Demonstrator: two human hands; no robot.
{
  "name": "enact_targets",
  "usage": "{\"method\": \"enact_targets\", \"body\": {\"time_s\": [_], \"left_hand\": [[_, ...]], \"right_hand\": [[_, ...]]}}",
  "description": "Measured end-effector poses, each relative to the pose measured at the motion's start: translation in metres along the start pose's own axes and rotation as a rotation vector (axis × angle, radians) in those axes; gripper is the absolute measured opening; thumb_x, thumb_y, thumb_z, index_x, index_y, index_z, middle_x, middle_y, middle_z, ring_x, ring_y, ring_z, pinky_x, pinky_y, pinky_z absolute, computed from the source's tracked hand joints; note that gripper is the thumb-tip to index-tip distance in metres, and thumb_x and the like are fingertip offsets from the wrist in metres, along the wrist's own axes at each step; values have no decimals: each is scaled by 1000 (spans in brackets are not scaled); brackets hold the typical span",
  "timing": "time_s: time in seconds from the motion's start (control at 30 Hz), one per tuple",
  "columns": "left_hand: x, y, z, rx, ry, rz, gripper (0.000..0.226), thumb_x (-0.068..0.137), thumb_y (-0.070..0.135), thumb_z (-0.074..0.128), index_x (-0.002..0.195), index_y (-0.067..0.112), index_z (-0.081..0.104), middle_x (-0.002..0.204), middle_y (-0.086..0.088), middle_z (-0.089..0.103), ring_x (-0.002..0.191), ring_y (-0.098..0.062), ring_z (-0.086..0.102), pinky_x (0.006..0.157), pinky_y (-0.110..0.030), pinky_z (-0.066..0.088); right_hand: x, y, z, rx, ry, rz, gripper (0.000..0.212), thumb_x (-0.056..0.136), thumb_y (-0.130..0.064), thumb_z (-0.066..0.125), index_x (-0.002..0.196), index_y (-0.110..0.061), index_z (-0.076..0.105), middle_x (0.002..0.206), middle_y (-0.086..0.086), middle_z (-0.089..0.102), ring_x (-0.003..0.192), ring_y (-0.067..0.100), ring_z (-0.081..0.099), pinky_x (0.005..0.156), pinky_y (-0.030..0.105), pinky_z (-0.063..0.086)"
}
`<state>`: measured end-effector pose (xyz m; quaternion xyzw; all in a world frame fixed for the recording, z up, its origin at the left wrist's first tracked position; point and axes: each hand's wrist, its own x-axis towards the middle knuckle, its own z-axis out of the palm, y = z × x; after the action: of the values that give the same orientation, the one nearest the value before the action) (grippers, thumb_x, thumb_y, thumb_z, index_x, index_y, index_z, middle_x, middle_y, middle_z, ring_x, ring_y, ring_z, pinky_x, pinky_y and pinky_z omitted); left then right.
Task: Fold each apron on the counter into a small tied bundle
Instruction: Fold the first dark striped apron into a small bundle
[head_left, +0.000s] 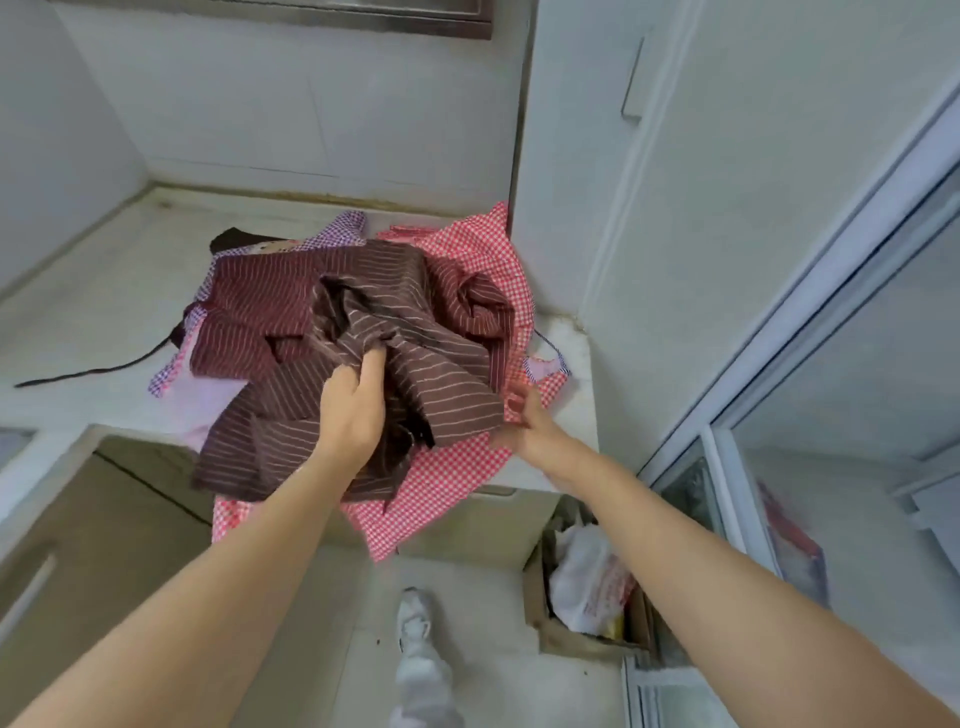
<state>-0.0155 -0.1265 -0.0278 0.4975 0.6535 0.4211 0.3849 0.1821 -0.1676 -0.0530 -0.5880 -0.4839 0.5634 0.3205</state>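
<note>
- Nearest you, your white shoe (415, 623) stands on the pale floor, and to its right an open cardboard box (550, 642) holds crumpled plastic bags
- Both your forearms reach forward over the counter's front edge
- Your left hand (350, 410) has its fingers curled deep into the brown striped apron (441, 379), gripping a bunch of it on top of the heap
- Your right hand (524, 421) sits just beside it, thumb and fingers pinching a fold of the red checked apron (447, 478), which spreads under the brown one and hangs over the counter's edge
- Behind your left hand, a maroon striped apron (249, 291) lies crumpled, with a purple checked apron (343, 226) peeking out beyond it
- A black strap (93, 371) trails left across the pale counter (78, 312)
- The whole heap sits at the counter's right end, against the white wall
</note>
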Motion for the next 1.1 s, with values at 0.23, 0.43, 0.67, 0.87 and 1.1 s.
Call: {"method": "enact_targets", "body": {"time_s": [0.23,0.43,0.67,0.87,1.1], "left_hand": [[-93,-52,-18,-231,-566,-442,61,84,64,60,128,21,59,122,-3,68,108,-25,67,103,-44,46],[-149,-101,-44,272,-901,-633,42,95,33,61,132,14,54,117,-3,68,108,-24,64,102,-38,48],[-138,-94,-67,-133,-661,-638,36,87,35,70,118,17,63,109,-5,73,102,-25,69,91,-39,52],[-137,-100,-79,-161,-575,-557,38,89,32,69,122,15,59,107,-3,72,98,-21,68,92,-36,51],[-133,-106,-94,-234,-672,-473,34,89,23,67,119,9,64,118,-7,70,106,-22,67,92,-29,53]], "right_hand": [[-72,27,13,178,29,-54,26,100,2,44,111,-12,64,93,-4,70,84,6,66,74,18,50],[-121,71,5,-188,-477,433,37,100,-1,37,75,-14,61,57,-2,48,47,8,40,53,24,41],[-99,51,14,281,244,173,30,105,-10,36,114,-16,64,89,1,72,79,13,67,70,26,56],[-99,42,48,387,142,277,40,109,-30,27,141,-15,46,136,3,56,125,23,54,109,44,42],[-110,57,49,369,98,269,38,109,-30,29,140,-19,47,136,1,57,119,19,57,103,38,47]]}}
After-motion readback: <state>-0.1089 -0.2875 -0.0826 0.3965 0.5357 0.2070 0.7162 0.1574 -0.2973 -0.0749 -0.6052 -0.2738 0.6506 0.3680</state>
